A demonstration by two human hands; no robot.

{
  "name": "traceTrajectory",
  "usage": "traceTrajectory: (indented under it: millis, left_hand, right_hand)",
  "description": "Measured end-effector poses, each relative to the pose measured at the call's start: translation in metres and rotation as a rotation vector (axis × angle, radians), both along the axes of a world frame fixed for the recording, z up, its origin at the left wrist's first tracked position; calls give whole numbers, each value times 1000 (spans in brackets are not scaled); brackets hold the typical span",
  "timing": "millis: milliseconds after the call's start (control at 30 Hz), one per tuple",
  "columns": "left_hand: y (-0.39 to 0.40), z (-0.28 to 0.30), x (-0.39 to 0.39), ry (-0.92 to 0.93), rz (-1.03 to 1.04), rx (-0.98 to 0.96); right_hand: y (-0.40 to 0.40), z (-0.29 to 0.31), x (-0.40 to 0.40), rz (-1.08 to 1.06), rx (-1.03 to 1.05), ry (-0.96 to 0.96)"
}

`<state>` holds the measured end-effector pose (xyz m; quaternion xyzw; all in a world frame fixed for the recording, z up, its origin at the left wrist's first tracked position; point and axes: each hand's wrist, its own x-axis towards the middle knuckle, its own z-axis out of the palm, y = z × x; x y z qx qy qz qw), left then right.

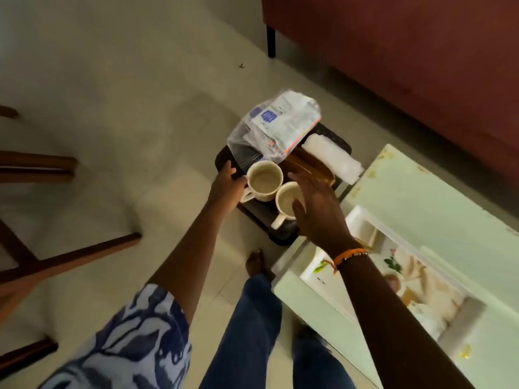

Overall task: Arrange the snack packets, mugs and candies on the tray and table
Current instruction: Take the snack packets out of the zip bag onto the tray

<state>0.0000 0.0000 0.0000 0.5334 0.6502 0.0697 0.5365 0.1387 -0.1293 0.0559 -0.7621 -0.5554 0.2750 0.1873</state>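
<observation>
Mugs on a dark tray point(224, 160) sit between a person's two outstretched hands. The left hand point(226, 182) grips the tray's rim at its 9 o'clock edge, fingers curled over the lip, and the near mug point(264, 179) stands just beside it, at the hand's 3 o'clock, handle pointing back toward the wrist. The right hand point(314, 203) is spread wide with fingers apart, holding nothing that can be seen; it hovers over the second mug point(286, 202), covering its right side, so whether it touches the rim cannot be told. A clear bag of snack packets point(276, 124) lies at the tray's 12 o'clock end, partly overhanging the rim. A folded white cloth point(332, 158) rests at 2 o'clock, with a brownish item beside it too blurred to identify. An orange beaded bracelet point(349, 255) circles the right wrist. The pale green worktop point(427, 197), printed with a floral picture, fills the frame at 4 o'clock, its corner close to the tray. Light floor tiles point(126, 94) spread below, a red sofa point(407, 51) at 1 o'clock, wooden furniture legs point(36, 167) at 9 o'clock.
</observation>
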Motion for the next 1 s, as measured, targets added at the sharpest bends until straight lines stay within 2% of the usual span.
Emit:
traceTrajectory:
  millis: [200,333,433,533,600,700,767,867,900,1000]
  left_hand:
    - [97,-34,19,-3,42,-69]
    - [123,-62,25,-55,104,-232]
    - [132,-75,28,-82,233,-316]
    - [141,-80,32,-105,268,-319]
    - [148,-80,36,-211,325,-265]
    - [151,-67,43,-565,371,-251]
    - [151,-57,47,-740,311,-248]
    - [145,-37,50,-747,156,-58]
    - [141,-29,52,-711,103,37]
    - [115,-5,58,-619,-140,356]
  right_hand:
    - [97,-49,25,-240,61,51]
    - [133,-80,31,-267,31,52]
    - [145,-95,31,-278,-8,28]
    - [152,-102,30,-308,-15,27]
    - [158,-105,30,-342,-5,52]
    - [163,-108,30,-389,24,161]
    - [167,-106,32,-448,8,265]
    - [170,-98,38,-500,5,198]
    - [168,-94,41,-540,40,264]
    - [160,-71,45,-771,120,812]
